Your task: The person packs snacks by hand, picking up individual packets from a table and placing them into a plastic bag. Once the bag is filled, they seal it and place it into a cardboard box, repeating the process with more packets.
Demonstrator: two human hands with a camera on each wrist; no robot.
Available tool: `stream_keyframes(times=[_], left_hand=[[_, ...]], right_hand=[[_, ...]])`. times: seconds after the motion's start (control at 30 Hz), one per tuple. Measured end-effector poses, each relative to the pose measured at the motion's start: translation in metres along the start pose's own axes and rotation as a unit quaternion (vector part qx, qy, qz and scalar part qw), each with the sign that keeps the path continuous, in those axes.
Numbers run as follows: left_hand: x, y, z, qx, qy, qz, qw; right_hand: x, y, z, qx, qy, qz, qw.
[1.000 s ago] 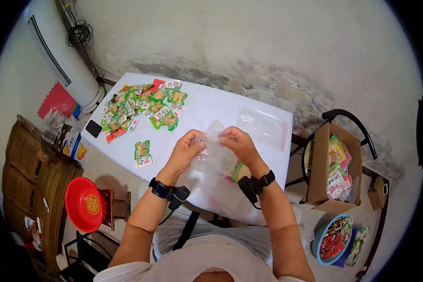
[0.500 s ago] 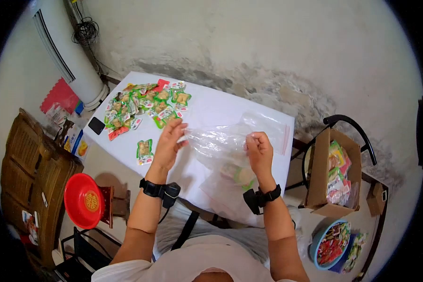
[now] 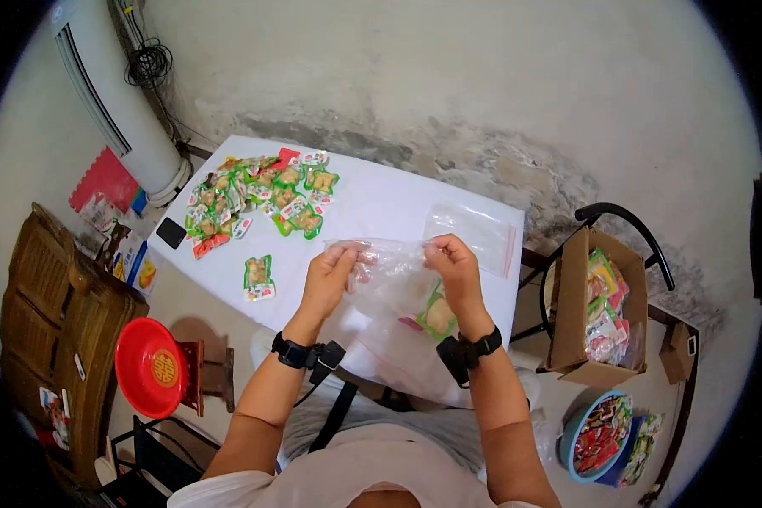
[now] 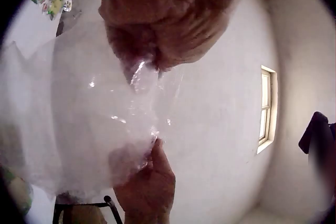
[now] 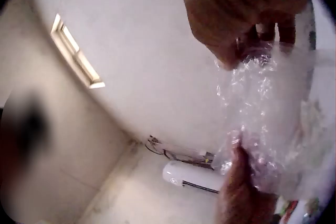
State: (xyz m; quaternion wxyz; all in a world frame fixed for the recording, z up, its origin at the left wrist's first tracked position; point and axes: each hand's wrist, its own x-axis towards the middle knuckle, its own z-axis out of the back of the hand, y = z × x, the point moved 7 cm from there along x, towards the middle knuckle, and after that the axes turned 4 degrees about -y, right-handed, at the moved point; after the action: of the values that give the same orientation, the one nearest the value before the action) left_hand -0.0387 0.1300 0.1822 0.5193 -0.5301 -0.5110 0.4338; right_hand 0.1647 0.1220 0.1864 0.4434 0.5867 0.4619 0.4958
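Note:
In the head view a clear plastic bag [image 3: 387,275] is stretched between both hands over the near part of the table. My left hand [image 3: 326,275] pinches its upper left edge with thumb and fingers. At the upper right edge my right hand [image 3: 455,269] pinches the film the same way. Both wrist views show the film [image 4: 100,95] creased and shiny from one hand to the other. A green-edged food packet [image 3: 438,315] lies just beside the right wrist, partly behind the arm and close to a second sheet of clear plastic [image 3: 389,360].
Many small green-edged packets [image 3: 292,207] are heaped at the table's far left, near a phone [image 3: 171,233]. One packet [image 3: 258,275] lies apart. Flat clear bags [image 3: 466,237] lie at the right. A cardboard box [image 3: 574,296] and a blue basin [image 3: 577,432] of packets stand beyond.
The hands first moved apart, stretching the bag wide, then came closer together. The left hand, whose fingers were spread half a second ago, now pinches the bag's edge.

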Motion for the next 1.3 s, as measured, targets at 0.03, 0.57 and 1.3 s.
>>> stream_keyframes(times=[0.03,0.57,1.3], left_hand=[[0.0,0.0,0.004,0.029,-0.007,-0.006,1.0],[0.027,0.009,0.02,0.022,0.005,0.022,0.999],[0.021,0.021,-0.026,0.209,0.306,-0.004,0.929]], right_hand=[[0.001,-0.006,0.001,0.081,-0.01,-0.047,0.996],[-0.004,-0.007,0.011,0.055,-0.018,-0.076,0.995],[0.009,-0.042,0.012,-0.221,0.161,-0.094,0.957]])
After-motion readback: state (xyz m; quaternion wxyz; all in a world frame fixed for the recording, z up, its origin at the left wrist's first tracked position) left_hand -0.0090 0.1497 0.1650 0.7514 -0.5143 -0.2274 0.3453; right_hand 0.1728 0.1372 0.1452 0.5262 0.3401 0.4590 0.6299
